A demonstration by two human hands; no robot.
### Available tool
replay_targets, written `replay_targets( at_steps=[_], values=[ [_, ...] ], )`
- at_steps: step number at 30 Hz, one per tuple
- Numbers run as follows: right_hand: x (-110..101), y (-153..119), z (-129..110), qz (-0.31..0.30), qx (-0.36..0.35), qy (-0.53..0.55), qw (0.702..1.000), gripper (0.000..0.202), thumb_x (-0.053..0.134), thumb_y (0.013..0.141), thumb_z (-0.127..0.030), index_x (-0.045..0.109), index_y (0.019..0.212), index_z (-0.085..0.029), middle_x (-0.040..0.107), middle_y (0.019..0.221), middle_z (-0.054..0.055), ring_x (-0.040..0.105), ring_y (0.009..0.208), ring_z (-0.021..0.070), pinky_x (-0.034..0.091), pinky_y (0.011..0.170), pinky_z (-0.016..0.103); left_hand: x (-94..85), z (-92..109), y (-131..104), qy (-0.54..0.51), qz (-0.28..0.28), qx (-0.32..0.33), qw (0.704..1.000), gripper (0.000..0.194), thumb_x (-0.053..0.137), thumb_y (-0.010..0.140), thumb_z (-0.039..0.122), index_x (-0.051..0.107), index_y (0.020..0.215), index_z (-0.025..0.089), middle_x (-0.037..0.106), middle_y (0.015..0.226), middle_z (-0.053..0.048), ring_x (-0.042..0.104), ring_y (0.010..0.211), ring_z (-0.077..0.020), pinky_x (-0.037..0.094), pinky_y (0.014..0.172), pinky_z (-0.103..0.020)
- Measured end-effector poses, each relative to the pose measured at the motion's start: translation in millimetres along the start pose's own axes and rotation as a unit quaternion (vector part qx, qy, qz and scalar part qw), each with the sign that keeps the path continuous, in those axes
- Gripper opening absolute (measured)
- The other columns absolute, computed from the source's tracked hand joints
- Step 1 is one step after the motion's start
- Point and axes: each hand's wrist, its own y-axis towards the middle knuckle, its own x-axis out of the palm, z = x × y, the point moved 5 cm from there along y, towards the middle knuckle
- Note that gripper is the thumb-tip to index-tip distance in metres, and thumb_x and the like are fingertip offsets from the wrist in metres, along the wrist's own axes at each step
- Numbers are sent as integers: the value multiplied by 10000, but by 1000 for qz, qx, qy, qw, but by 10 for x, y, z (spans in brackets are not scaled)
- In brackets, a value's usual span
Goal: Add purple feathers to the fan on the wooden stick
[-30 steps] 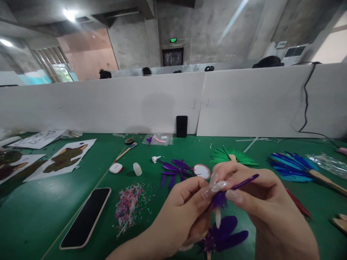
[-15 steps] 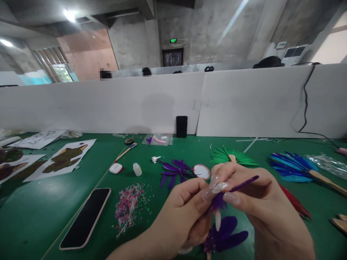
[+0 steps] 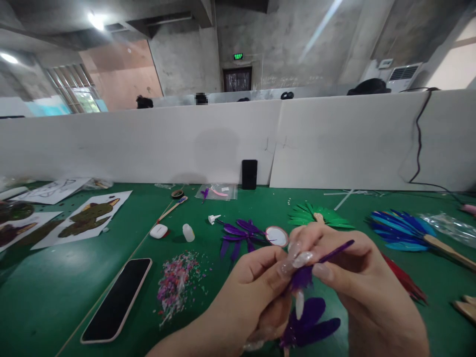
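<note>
Both hands meet low in the middle of the view, above the green felt tabletop [image 3: 55, 297]. The left hand [image 3: 253, 287] and the right hand [image 3: 349, 277] are closed together on one small purple feather with a thin dark quill [image 3: 327, 255]. The fingertips pinch its fluffy base, and the quill points out to the right, over the right hand's fingers. Just under the hands a purple feather fan, partly built [image 3: 308, 325], lies on the tabletop, and the left hand seems to touch or hold its lower part; this I cannot tell for sure.

I judge that the work here is fine handling of the feather. It is light and soft, so a gentle pinch near the base is better than a hard squeeze, and the long nails should stay off the barbs. Keeping the hands low over the fan gives steadier control.

For room to move: to the left lie a heap of pink and mixed glitter flakes [image 3: 174, 285] and a black smartphone in a pink case [image 3: 117, 300], near but apart from the left forearm. Ahead are loose purple feathers [image 3: 238, 234] and a round white disc [image 3: 276, 235]. A green feather fan [image 3: 320, 214] lies beyond the right hand, a blue feather fan with wooden handle [image 3: 405, 230] well to the right, and red feathers [image 3: 405, 282] just beside the right wrist. A wide sweep to the right could brush these. The white partition wall [image 3: 186, 144] closes the far edge.
</note>
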Motion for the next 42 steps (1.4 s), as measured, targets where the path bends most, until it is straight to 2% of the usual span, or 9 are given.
replay_targets(
  at_steps=[4, 9, 16, 22, 29, 34, 42],
  values=[
    [10, 22, -2, 5, 0, 17, 1000, 108, 734, 753, -246, 760, 816, -329, 692, 771, 14, 652, 754, 174, 563, 694, 329, 9, -9, 1, -3, -11, -9, 1000, 318, 601, 841, 440, 465, 705, 187, 351, 325, 118, 187, 222, -16, 161, 254, -117],
    [24, 45, 7, -1, 4, 31, 1000, 104, 744, 743, -252, 763, 811, -328, 692, 751, 4, 651, 744, 159, 557, 691, 301, -16, -20, 0, -3, 2, -8, 1000, 303, 603, 844, 423, 480, 706, 183, 348, 330, 118, 185, 231, -12, 162, 262, -118],
    [37, 51, 20, -5, 2, 55, 998, 149, 762, 722, -192, 760, 806, -315, 699, 751, -17, 656, 760, 131, 556, 725, 263, 8, -4, 4, -10, -26, 7, 1000, 291, 558, 880, 397, 465, 700, 188, 338, 322, 116, 183, 224, -16, 169, 259, -115],
    [32, 19, 31, 6, 21, 44, 999, 196, 769, 706, -158, 753, 819, -317, 703, 817, -9, 667, 783, 148, 570, 715, 275, -6, 15, 3, -2, 8, 8, 1000, 299, 604, 840, 434, 498, 722, 181, 327, 336, 115, 177, 242, -12, 164, 269, -122],
    [-5, -5, 22, 6, 13, 28, 1000, 95, 663, 826, -276, 746, 790, -306, 709, 841, 12, 661, 801, 160, 557, 737, 295, -44, -1, -4, 12, 50, -5, 999, 322, 636, 814, 432, 514, 685, 163, 344, 349, 106, 215, 254, -10, 179, 298, -136],
    [3, 4, 68, 4, 23, 47, 999, 57, 701, 788, -275, 754, 800, -292, 697, 832, 38, 654, 757, 177, 562, 686, 315, -17, 13, -5, 7, 33, -3, 999, 353, 657, 784, 466, 486, 678, 175, 333, 344, 111, 196, 254, -14, 152, 278, -136],
    [60, 49, 50, -19, 21, 89, 996, 96, 732, 756, -249, 754, 814, -322, 691, 789, 7, 655, 729, 157, 562, 676, 308, 30, 16, -18, -3, -17, 0, 1000, 320, 599, 842, 440, 456, 702, 191, 330, 331, 119, 173, 236, -13, 154, 261, -118]
  ],
)
